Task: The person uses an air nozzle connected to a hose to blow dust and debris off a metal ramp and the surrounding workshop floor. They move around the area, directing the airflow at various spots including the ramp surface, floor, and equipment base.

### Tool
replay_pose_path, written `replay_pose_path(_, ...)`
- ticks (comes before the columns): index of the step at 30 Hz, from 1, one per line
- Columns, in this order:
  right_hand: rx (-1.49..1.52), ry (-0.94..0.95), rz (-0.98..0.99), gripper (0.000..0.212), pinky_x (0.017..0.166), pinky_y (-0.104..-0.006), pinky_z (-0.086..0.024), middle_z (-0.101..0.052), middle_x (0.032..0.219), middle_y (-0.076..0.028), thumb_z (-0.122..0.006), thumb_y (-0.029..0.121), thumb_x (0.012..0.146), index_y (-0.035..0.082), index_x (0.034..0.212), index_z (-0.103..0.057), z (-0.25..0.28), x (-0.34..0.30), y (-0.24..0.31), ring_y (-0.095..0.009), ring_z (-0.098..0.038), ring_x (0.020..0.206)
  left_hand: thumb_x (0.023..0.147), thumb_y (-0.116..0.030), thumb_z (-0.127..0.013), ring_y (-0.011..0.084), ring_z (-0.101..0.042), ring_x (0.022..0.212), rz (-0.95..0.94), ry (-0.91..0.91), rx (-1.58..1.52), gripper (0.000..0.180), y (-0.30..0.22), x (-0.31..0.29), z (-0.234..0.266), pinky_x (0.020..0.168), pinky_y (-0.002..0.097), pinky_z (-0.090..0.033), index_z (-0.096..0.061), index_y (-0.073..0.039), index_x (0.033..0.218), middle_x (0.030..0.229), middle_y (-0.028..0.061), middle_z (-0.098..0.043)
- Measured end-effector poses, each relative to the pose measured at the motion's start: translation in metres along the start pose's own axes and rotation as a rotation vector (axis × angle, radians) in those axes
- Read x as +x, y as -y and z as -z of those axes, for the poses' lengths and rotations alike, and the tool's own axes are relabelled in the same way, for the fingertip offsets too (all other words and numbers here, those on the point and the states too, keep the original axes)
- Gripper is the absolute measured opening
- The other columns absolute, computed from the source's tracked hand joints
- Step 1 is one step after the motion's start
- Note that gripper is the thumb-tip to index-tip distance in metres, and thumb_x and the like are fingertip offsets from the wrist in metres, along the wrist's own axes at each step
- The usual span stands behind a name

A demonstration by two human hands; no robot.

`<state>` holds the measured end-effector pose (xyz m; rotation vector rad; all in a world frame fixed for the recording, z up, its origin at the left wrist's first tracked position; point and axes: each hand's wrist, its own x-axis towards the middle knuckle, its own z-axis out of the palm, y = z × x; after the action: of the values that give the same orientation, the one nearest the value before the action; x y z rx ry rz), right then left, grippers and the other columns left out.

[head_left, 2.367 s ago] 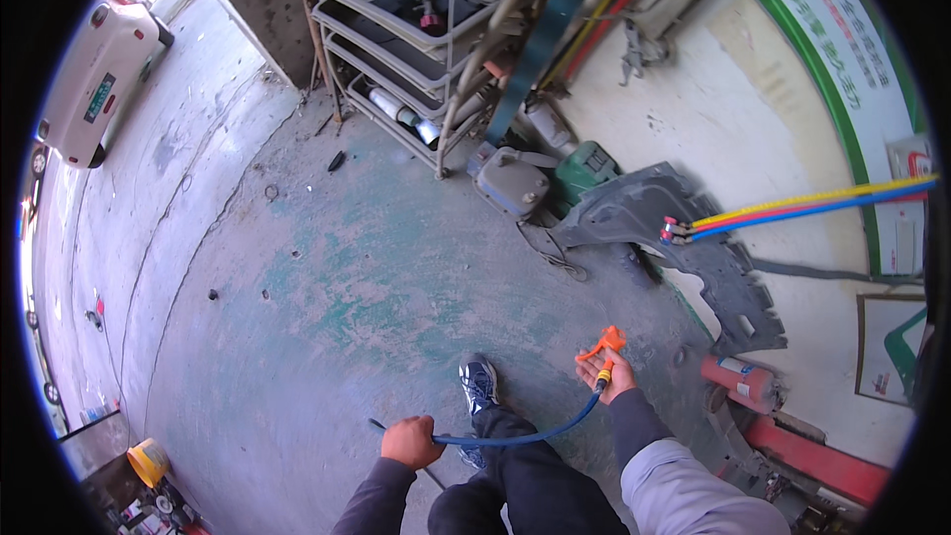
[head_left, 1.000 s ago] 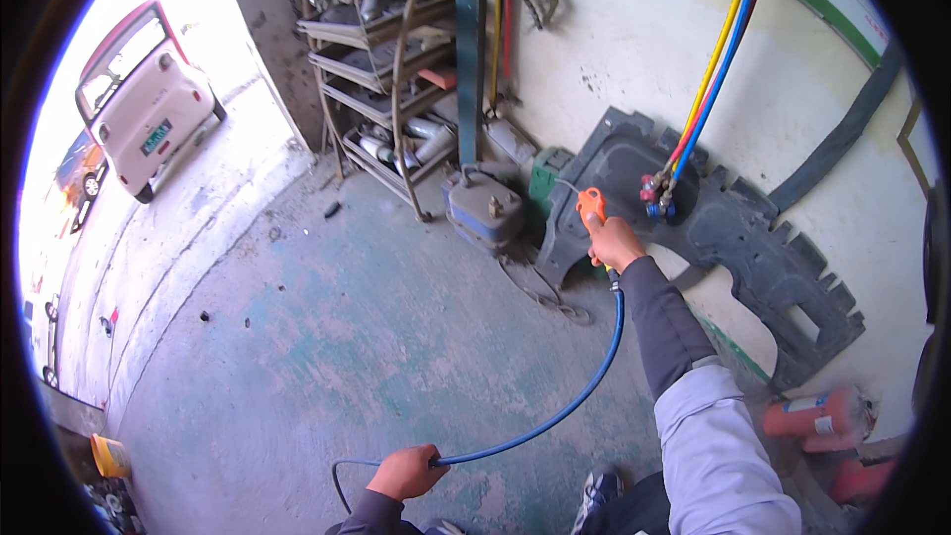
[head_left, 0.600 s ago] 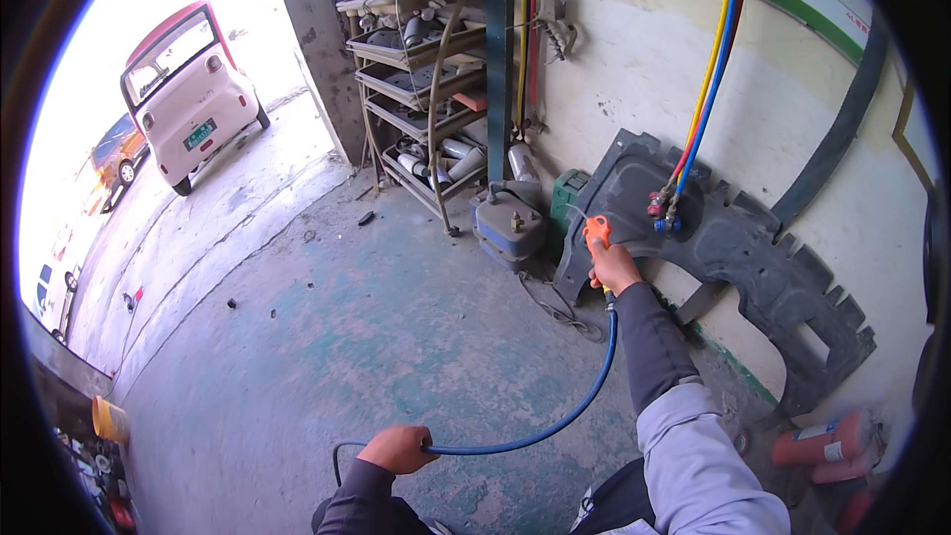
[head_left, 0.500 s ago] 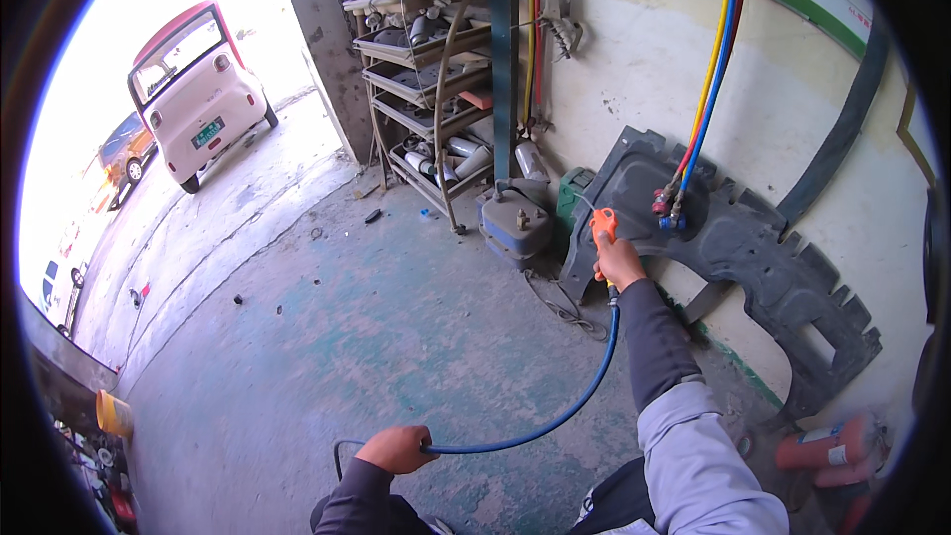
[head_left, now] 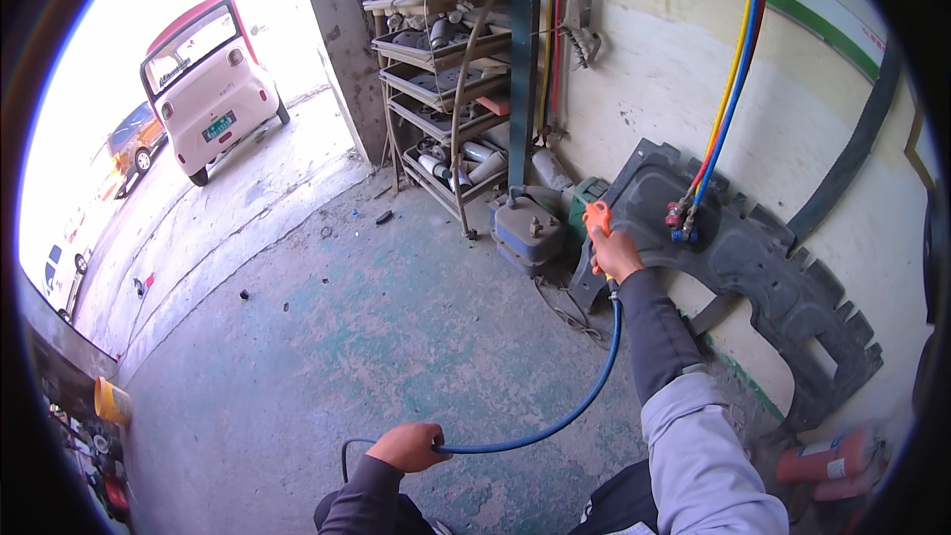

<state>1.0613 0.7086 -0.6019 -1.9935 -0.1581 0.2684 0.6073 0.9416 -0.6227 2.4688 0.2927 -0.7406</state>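
My right hand is closed around an orange air blow gun, held out ahead at arm's length with its nozzle pointing away. From the gun's lower end a blue air hose curves down and back to the left. My left hand, low and near my body, is wrapped around that hose. Beyond the fist a short loop of hose shows on the left. Behind the gun, a large black plastic splash shield leans against the wall.
A metal shelf rack with mufflers and metal parts stands ahead, beside a grey tank-like unit. Yellow, red and blue hoses hang at the right. Red fire extinguishers lie lower right, a yellow bucket far left. A small car stands outside.
The view has shifted slightly, so the background sits a little farther right. Both hands keep their hold on the blow gun and hose.
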Motion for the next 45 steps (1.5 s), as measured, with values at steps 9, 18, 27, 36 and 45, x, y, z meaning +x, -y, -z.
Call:
replay_pose_path(9,0.113,-0.019,-0.125,0.054,0.049,-0.0394,-0.052,-0.066,0.062,-0.014,-0.053,0.042,0.104,-0.006,0.082,-0.065,-0.027,-0.022,-0.090,-0.023,-0.064,0.047,0.084,-0.046,-0.078,0.0368,-0.070,0.092,-0.016,0.063,0.003,0.042,0.016,0.006,0.001,0.076,0.0482,-0.054,-0.071,-0.010,0.105,0.092,0.0144,-0.073)
replay_pose_path(18,0.072,0.019,-0.189,0.056,0.048,-0.0375,-0.052,-0.065,0.061,-0.014,-0.050,0.043,0.101,-0.007,0.080,-0.065,-0.062,-0.042,-0.105,-0.024,-0.064,0.048,0.082,-0.045,-0.080,0.0357,-0.070,0.094,-0.028,0.072,0.017,0.044,0.022,0.009,0.002,0.077,0.0475,-0.054,-0.070,-0.009,0.106,0.095,0.0133,-0.073)
replay_pose_path(27,-0.174,0.037,0.016,0.057,0.049,-0.0381,-0.053,-0.063,0.059,-0.012,-0.051,0.044,0.105,-0.004,0.078,-0.062,-0.031,0.006,0.024,-0.022,-0.063,0.048,0.084,-0.046,-0.079,0.0367,-0.070,0.092,-0.006,0.037,-0.047,0.044,0.022,0.010,0.004,0.077,0.0481,-0.054,-0.070,-0.008,0.105,0.093,0.0150,-0.073)
replay_pose_path(36,-0.009,0.225,0.085,0.053,0.050,-0.0352,-0.051,-0.063,0.060,-0.010,-0.053,0.044,0.105,-0.002,0.078,-0.062,-0.006,-0.010,0.058,-0.020,-0.063,0.049,0.087,-0.041,-0.078,0.0375,-0.070,0.089,-0.070,-0.022,-0.087,0.040,0.014,0.009,0.007,0.075,0.0475,-0.054,-0.069,-0.007,0.106,0.089,0.0159,-0.073)
replay_pose_path(45,-0.034,0.060,0.270,0.054,0.053,-0.0373,-0.051,-0.062,0.058,-0.009,-0.054,0.044,0.104,-0.001,0.076,-0.062,0.011,-0.025,0.108,-0.020,-0.063,0.050,0.088,-0.038,-0.079,0.0377,-0.070,0.087,-0.108,-0.031,-0.132,0.039,0.008,0.010,0.012,0.074,0.0472,-0.054,-0.069,-0.006,0.106,0.088,0.0163,-0.073)
